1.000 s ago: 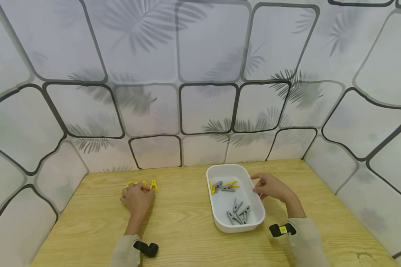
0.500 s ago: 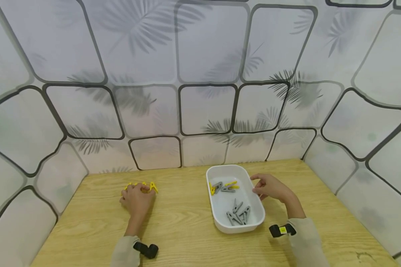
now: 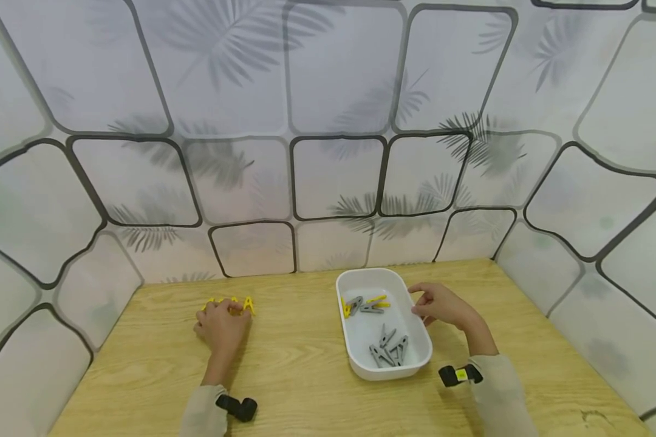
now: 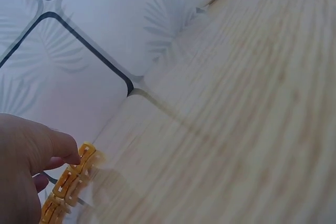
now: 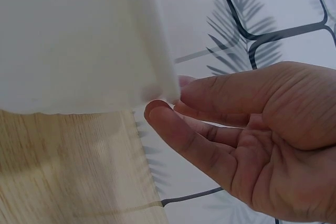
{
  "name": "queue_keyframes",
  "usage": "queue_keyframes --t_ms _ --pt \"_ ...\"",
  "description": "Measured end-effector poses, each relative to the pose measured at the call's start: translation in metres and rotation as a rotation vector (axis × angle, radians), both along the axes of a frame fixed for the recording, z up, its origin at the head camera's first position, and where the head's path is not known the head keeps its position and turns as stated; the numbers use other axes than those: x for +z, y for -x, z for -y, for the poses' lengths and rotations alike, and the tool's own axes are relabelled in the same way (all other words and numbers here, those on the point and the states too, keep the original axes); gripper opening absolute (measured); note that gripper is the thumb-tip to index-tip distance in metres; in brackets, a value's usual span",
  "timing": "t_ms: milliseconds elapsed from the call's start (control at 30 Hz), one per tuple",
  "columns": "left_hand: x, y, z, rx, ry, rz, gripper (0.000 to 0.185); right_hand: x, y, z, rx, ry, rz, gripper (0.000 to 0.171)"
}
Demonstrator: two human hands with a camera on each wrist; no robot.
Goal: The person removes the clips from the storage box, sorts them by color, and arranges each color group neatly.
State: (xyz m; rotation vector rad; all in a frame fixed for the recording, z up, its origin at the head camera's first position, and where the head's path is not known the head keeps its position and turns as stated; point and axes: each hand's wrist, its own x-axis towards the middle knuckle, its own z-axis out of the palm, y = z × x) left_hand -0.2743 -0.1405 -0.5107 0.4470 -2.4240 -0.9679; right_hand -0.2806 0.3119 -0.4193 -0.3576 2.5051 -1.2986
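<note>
Near the table's back left, several yellow clothespins (image 3: 248,305) stand in a row. My left hand (image 3: 221,328) curls over this row, and its thumb touches the end clothespin (image 4: 86,155) in the left wrist view. The hand hides most of the row from above. A white plastic tub (image 3: 347,343) sits right of centre. My right hand (image 3: 441,306) holds its right rim, thumb and fingers pinching the edge (image 5: 167,72) in the right wrist view. Inside the tub, grey clothespins (image 3: 398,351) lie at the near end, and mixed grey and yellow clothespins (image 3: 372,308) lie farther back.
The wooden table (image 3: 295,358) runs back to a patterned cloth wall (image 3: 336,243), which also rises on the left and right sides. Bare wood lies between the left hand and the tub. Each wrist wears a black strap with a camera (image 3: 243,409).
</note>
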Motion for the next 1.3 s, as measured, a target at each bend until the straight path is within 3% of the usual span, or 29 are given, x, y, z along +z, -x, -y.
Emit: queue_keyframes --t_ms 300,533,733,867,1033,1167,1300 --pt "0.011 -0.001 -0.01 -0.064 -0.014 -0.019 0.012 0.001 -0.001 -0.001 0.008 0.002 -0.003 0.053" --pt "0.03 0.003 -0.026 -0.179 0.045 -0.106 0.01 0.001 0.002 0.002 0.011 -0.011 -0.005 0.053" --pt "0.055 0.016 -0.053 -0.298 0.112 -0.19 0.008 0.004 0.003 0.001 0.013 -0.018 -0.007 0.054" --pt "0.077 0.024 -0.078 -0.401 0.166 -0.194 0.009 0.004 0.003 -0.001 0.011 -0.023 -0.008 0.053" --pt "0.098 0.034 -0.113 -0.582 0.228 -0.17 0.012 0.003 0.004 -0.002 -0.002 -0.031 -0.007 0.052" --pt "0.108 0.044 -0.141 -0.707 0.307 -0.123 0.011 0.001 0.004 -0.002 -0.007 -0.021 -0.003 0.051" --pt "0.114 0.052 -0.167 -0.781 0.356 -0.068 0.008 -0.002 0.003 -0.002 0.0 -0.005 -0.006 0.052"
